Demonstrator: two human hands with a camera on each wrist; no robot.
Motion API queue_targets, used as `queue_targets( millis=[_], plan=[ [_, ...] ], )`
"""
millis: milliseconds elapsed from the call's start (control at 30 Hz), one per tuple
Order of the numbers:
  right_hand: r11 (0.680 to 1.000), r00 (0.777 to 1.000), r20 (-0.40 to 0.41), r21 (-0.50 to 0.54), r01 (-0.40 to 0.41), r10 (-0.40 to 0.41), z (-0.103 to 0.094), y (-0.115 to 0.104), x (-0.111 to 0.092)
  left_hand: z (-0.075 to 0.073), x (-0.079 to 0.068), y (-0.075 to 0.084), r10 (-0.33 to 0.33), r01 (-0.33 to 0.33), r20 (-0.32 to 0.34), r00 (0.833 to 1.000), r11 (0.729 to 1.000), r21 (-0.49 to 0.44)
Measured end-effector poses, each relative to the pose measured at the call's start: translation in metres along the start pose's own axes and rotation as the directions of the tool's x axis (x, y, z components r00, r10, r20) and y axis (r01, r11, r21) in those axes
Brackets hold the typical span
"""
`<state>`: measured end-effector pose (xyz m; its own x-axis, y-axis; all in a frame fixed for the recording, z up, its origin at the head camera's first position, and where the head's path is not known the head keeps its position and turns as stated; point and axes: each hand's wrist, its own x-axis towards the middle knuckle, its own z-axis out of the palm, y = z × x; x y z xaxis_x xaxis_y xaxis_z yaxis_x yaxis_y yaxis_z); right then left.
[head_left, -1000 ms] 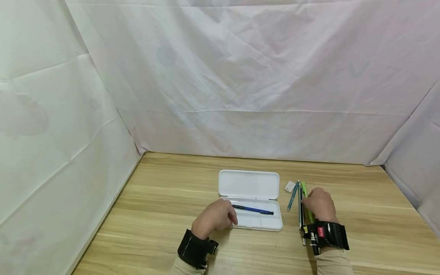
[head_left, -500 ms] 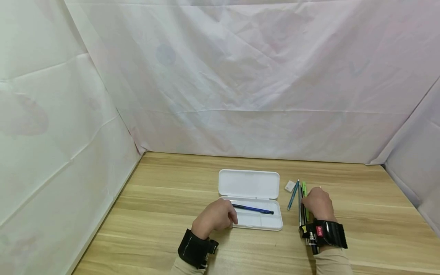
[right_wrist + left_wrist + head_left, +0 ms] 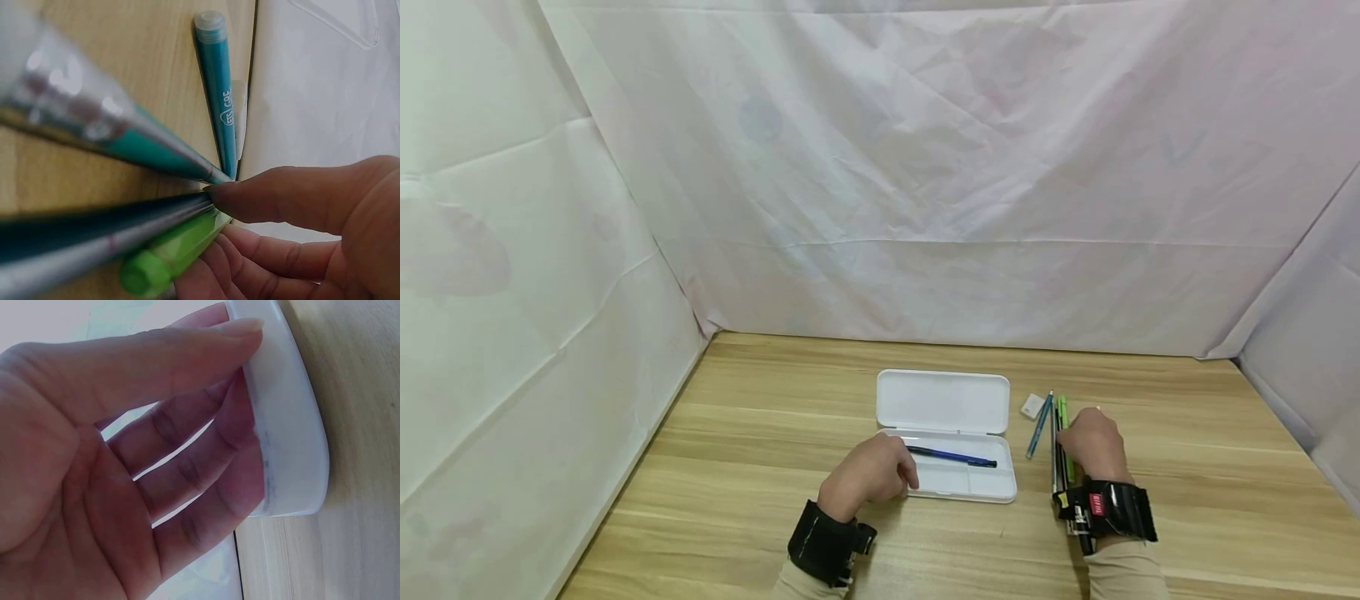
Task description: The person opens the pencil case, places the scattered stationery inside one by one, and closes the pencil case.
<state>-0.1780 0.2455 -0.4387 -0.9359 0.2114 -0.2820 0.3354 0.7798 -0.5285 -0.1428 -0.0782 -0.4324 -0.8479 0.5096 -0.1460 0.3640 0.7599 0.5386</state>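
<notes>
In the head view my left hand [image 3: 868, 475] grips the left end of an open white pencil case [image 3: 943, 402]. Its thumb presses the case's outer wall in the left wrist view, fingers curled behind. A dark blue pen [image 3: 951, 456] lies inside the case. Over on the right, my right hand [image 3: 1093, 442] pinches a light green pen [image 3: 181, 250] together with a dark, silver-striped pencil [image 3: 94, 240], thumb on one side and fingers on the other. Another pencil with a silver ferrule [image 3: 75, 84] lies alongside, its far tip near my thumb.
A teal pencil [image 3: 1040, 427] with a clear end cap lies slanted left of the bundle. Beside its far end sits a small white eraser [image 3: 1032, 407]. White cloth [image 3: 925, 167] hangs behind and at both sides of the wooden table [image 3: 760, 417].
The green pen's near end has swung left, so it lies closer along the dark pencil. My right hand has shifted slightly left. My left hand and the case have stayed put.
</notes>
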Motion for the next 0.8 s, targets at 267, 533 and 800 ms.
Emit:
queue_targets(
  millis=[267,533,800],
  plan=[
    [1.0,1.0,0.009,0.008,-0.012,0.012,0.0001,-0.0006,0.001,0.0001,-0.0012,0.0007,0.012,-0.012,-0.016,1.0,1.0,0.017],
    [1.0,1.0,0.003,0.031,0.0,0.0,0.0013,0.0008,0.0012,-0.0002,-0.0014,0.0011,0.005,-0.005,-0.017,1.0,1.0,0.007],
    [0.999,1.0,-0.008,0.037,0.026,-0.025,0.001,0.0022,0.0012,0.0005,-0.0007,0.0005,-0.004,0.004,-0.011,1.0,1.0,0.001]
  ],
)
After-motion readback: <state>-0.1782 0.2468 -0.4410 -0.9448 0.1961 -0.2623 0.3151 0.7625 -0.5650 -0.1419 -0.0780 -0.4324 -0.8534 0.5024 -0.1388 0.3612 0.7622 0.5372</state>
